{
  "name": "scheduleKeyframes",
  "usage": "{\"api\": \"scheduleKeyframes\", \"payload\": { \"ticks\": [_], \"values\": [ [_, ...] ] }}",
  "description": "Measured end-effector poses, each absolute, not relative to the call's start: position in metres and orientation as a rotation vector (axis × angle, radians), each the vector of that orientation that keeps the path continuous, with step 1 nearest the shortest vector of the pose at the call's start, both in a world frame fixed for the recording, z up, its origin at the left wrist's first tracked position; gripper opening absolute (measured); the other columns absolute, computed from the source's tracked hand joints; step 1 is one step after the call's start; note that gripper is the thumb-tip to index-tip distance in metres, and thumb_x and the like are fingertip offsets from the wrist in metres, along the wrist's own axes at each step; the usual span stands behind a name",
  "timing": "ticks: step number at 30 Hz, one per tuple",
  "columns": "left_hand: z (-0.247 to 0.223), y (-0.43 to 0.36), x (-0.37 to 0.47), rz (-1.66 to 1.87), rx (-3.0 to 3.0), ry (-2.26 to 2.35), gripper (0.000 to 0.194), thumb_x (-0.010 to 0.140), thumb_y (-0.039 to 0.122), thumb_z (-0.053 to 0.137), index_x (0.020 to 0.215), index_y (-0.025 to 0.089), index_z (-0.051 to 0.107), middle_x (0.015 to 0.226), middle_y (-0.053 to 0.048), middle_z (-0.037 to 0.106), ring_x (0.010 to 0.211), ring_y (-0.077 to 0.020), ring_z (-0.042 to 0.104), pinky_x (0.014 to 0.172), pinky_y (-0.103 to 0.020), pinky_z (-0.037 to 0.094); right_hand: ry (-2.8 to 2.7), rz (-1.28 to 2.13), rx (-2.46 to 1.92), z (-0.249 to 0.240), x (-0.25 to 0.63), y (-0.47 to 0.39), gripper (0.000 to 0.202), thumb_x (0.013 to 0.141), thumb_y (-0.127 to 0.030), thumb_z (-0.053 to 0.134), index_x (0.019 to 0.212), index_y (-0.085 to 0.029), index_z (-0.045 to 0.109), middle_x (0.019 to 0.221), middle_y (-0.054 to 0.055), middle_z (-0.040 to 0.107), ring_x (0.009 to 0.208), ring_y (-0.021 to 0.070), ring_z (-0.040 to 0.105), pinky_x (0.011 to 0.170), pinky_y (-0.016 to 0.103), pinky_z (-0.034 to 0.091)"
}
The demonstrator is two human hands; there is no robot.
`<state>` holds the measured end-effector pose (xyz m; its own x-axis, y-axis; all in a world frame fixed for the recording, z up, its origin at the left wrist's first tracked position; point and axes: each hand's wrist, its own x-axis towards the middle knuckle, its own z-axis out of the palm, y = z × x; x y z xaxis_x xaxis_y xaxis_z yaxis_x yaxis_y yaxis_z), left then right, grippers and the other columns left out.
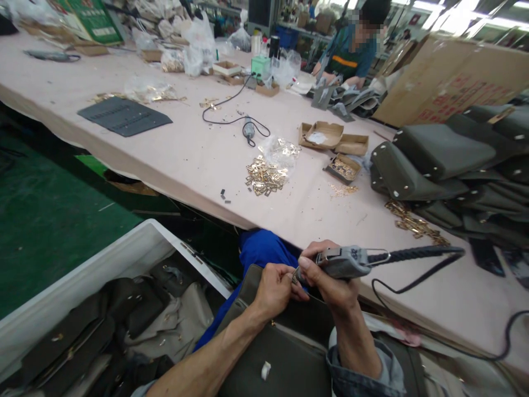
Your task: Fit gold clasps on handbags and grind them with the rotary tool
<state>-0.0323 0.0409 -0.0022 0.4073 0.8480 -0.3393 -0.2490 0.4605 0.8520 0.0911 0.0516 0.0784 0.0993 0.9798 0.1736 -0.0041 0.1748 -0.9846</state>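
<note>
My right hand point(330, 281) is wrapped round a grey electric screwdriver point(345, 263), whose black cord runs off to the right. Its tip points left, toward the fingers of my left hand point(275, 286). Those fingers are pinched at a small metal piece at the edge of a dark olive bag point(285, 353), too small to make out fully. The bag lies across my lap, with a small white scrap point(265, 370) on it.
A white bin point(103, 264) of bags stands at the left. On the table point(198, 160) are gold metal pieces point(264, 176), small cardboard boxes point(343, 167) and a second tool point(248, 128). Olive bags point(446, 149) are piled at the right. Another person point(351, 55) works across the table.
</note>
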Motion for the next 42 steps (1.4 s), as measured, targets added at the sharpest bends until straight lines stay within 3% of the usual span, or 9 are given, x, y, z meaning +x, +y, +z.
{"api": "scheduleKeyframes", "payload": {
  "ticks": [5,13,17,21,28,32,36,39,42],
  "values": [
    [-0.002,0.038,-0.035,0.799,0.818,0.889,0.036,0.089,0.042,0.061,0.094,0.008,0.07,0.067,-0.01,0.073,0.059,-0.0237,0.075,0.058,-0.03,0.062,-1.106,1.151,-0.962,0.078,0.098,0.056,0.014,0.087,-0.025,0.078,0.087,-0.018,0.066,0.063,-0.004,0.058,0.043,0.0091,0.048,0.043,0.024,0.041],
    [-0.001,0.033,-0.033,0.726,0.932,0.892,0.039,0.088,0.042,0.062,0.1,0.006,0.069,0.057,-0.009,0.071,0.052,-0.0231,0.072,0.057,-0.032,0.062,-1.16,1.232,-1.032,0.078,0.1,0.052,0.023,0.078,-0.03,0.085,0.084,-0.015,0.069,0.06,-0.003,0.058,0.046,0.009,0.049,0.044,0.023,0.041],
    [0.001,0.034,-0.031,0.777,0.85,0.928,0.04,0.085,0.042,0.064,0.103,0.006,0.07,0.072,-0.009,0.074,0.059,-0.0229,0.075,0.058,-0.03,0.063,-1.027,1.229,-0.842,0.089,0.11,0.051,0.021,0.078,-0.027,0.084,0.087,-0.017,0.067,0.06,-0.004,0.058,0.043,0.0092,0.049,0.043,0.023,0.042],
    [-0.003,0.034,-0.031,0.812,0.805,0.941,0.046,0.084,0.046,0.068,0.11,0.008,0.069,0.081,-0.009,0.074,0.064,-0.0231,0.076,0.061,-0.031,0.064,-0.625,1.012,-0.71,0.104,0.151,0.057,0.02,0.079,-0.022,0.078,0.089,-0.02,0.061,0.066,-0.006,0.057,0.045,0.0045,0.042,0.05,0.021,0.046],
    [-0.016,0.032,-0.031,0.888,0.869,0.975,0.05,0.083,0.055,0.073,0.109,0.012,0.069,0.086,-0.008,0.075,0.063,-0.0236,0.075,0.063,-0.036,0.067,-0.175,0.562,-1.174,0.066,0.262,0.07,0.037,0.059,-0.018,0.08,0.083,-0.018,0.052,0.073,-0.004,0.058,0.057,0.0075,0.054,0.056,0.022,0.055],
    [-0.016,0.028,-0.026,0.944,0.856,0.986,0.05,0.082,0.054,0.074,0.11,0.013,0.07,0.085,-0.007,0.075,0.059,-0.0229,0.074,0.059,-0.036,0.067,-0.159,0.452,-1.336,0.042,0.307,0.066,0.035,0.062,-0.019,0.079,0.078,-0.019,0.048,0.068,-0.005,0.057,0.06,0.0117,0.062,0.062,0.029,0.063],
    [-0.006,0.026,-0.023,0.987,0.868,1.042,0.046,0.083,0.051,0.074,0.11,0.014,0.069,0.085,-0.007,0.076,0.057,-0.0216,0.074,0.056,-0.033,0.066,-0.218,0.526,-1.517,0.034,0.326,0.049,0.036,0.062,-0.024,0.088,0.081,-0.013,0.059,0.071,0.003,0.065,0.068,0.0221,0.071,0.062,0.039,0.066],
    [-0.001,0.029,-0.024,0.934,0.911,1.016,0.041,0.086,0.049,0.072,0.106,0.013,0.069,0.083,-0.009,0.077,0.057,-0.022,0.074,0.058,-0.033,0.066,-0.293,0.435,-1.644,0.028,0.316,0.025,0.049,0.061,-0.032,0.093,0.096,-0.011,0.066,0.084,0.007,0.071,0.075,0.0232,0.073,0.062,0.034,0.065],
    [0.0,0.028,-0.026,0.921,0.935,1.029,0.038,0.086,0.048,0.072,0.101,0.013,0.068,0.083,-0.009,0.078,0.057,-0.0214,0.074,0.057,-0.032,0.065,-0.581,0.403,-1.721,0.025,0.276,-0.016,0.057,0.074,-0.049,0.085,0.114,-0.013,0.069,0.103,0.013,0.073,0.086,0.0235,0.074,0.071,0.034,0.065]
  ]
}}
